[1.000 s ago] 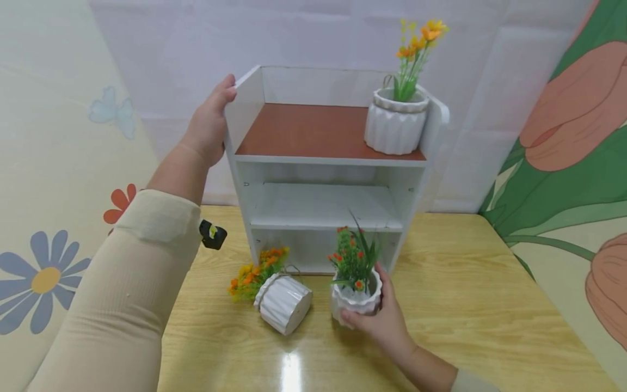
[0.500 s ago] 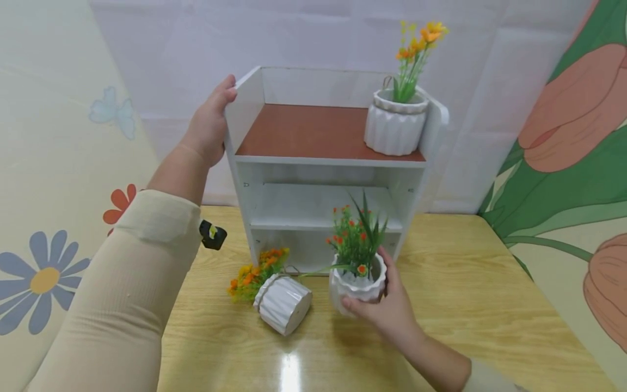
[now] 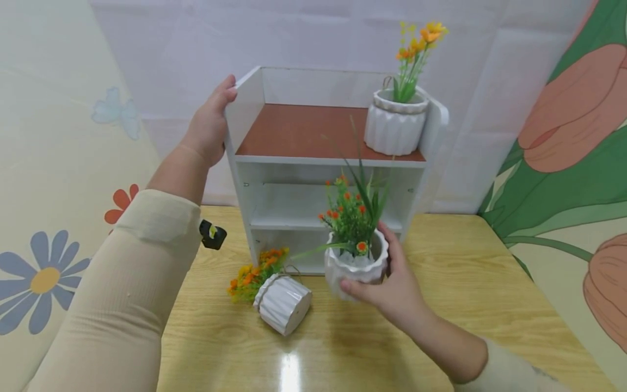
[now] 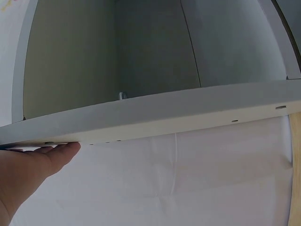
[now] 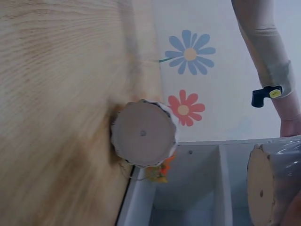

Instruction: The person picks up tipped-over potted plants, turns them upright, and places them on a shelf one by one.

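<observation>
Nearest me, low in the frame, my right hand (image 3: pixel 392 288) grasps the white ribbed pot of red-flowered greenery (image 3: pixel 356 267), fingers curled round its far side and thumb across the front. I carry it upright and clear of the worktop (image 3: pixel 465 305), so the tall blades stay pointing up and nothing spills; the right wrist view shows its flat base (image 5: pixel 268 183) hanging free, in front of the lower shelves.

Just left of it, a second ribbed pot with orange and yellow flowers (image 3: pixel 283 302) lies tipped on its side on the worktop, flowers pointing toward the shelf foot and its round base (image 5: pixel 142 133) facing away from the shelf.

Behind both stands the white shelf unit (image 3: pixel 323 163). My left hand (image 3: pixel 210 125) clasps the top of its left side panel, thumb over the front edge; I judge this steadies the light unit while I work with the other hand.

Farthest back, at the upper right of the brown top board, a third white pot with orange flowers (image 3: pixel 395 120) stands upright, tucked against the right side panel.
</observation>
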